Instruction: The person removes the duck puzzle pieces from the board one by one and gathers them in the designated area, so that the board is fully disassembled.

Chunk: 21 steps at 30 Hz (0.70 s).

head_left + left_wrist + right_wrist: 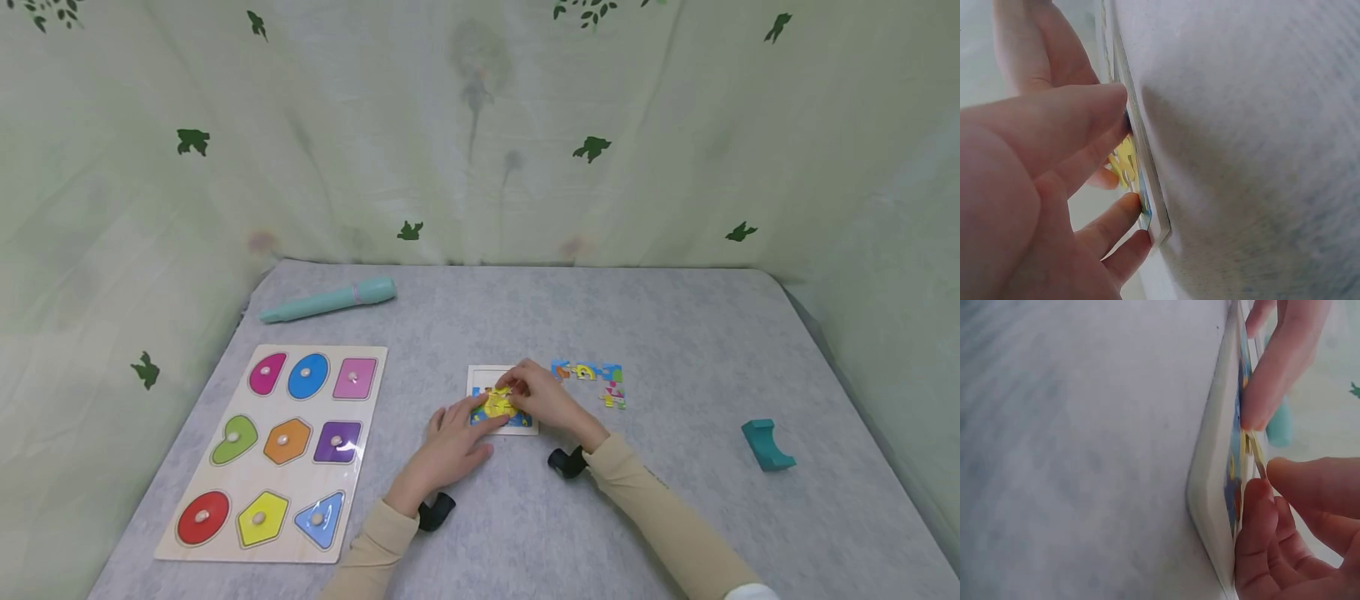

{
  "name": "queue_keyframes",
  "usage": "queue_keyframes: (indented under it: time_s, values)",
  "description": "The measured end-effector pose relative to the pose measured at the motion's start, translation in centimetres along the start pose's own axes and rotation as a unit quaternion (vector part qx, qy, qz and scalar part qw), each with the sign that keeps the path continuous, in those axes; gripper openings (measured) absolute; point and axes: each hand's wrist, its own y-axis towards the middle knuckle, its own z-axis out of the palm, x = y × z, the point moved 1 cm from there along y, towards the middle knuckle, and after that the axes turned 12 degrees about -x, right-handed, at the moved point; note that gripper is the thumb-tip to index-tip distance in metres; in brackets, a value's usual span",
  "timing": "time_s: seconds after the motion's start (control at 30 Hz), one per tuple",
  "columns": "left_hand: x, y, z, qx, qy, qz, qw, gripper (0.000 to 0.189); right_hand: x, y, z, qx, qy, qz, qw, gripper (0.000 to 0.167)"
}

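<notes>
R hand (551,398) is nearer: its thumb & fingers pinch a yellow jigsaw piece (1259,459), tilted up off the framed jigsaw tray (1208,465), w/ tray centre approx 8 o'clock from those fingertips; piece's long axis unclear. L hand (452,439), fingers extended, touches the tray from approx 8 o'clock.

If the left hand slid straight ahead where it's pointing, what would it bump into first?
Probably the right hand, just ahead over the puzzle that the left hand touches; exact depth is unclear.
</notes>
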Motion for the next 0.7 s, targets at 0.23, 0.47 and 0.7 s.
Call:
queue_keyframes:
  time_s: [0.23, 0.47, 0.7]
  values:
    - [0.16, 0.03, 0.16, 0.004, -0.002, -0.002, 1.0, 0.041, 0.09, 0.29, 0.27, -0.018, 0.01, -0.002, 0.9998, 0.024]
    - [0.22, 0.0, 0.16, 0.005, -0.006, -0.004, 1.0, 0.041, -0.16, 0.52, 0.39, -0.021, 0.012, 0.016, 0.9996, 0.022]
    - [0.17, -0.04, 0.08, 0.006, -0.008, -0.01, 0.9999, 0.041, -0.31, 0.5, 0.01, -0.02, 0.047, 0.028, 0.9983, 0.024]
